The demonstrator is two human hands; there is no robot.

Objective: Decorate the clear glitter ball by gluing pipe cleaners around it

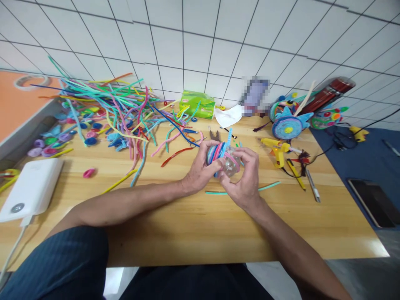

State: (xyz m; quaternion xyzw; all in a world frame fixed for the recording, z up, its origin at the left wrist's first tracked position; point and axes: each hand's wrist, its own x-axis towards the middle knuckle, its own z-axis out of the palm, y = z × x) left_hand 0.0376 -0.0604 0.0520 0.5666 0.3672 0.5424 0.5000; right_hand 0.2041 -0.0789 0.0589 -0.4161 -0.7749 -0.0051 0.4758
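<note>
A clear, rounded plastic piece (230, 166) is held up over the middle of the table, its left part wrapped in blue, pink and red pipe cleaners (215, 153). My left hand (201, 168) grips the wrapped part, thumb across the front. On the other side, my right hand (245, 179) has its thumb and fingers on the clear part, where a pink strand curves round. A light blue strand end sticks up from the top. Beneath my hands lies a teal pipe cleaner (270, 186). Pliers (214, 135) lie just behind.
Loose pipe cleaners (125, 104) pile up at the back left. A white power bank (33, 187) with a cable is at the left. To the right are a yellow glue gun (278, 152), a cutter (296, 175), a pen (313, 185) and a round blue craft (287, 128).
</note>
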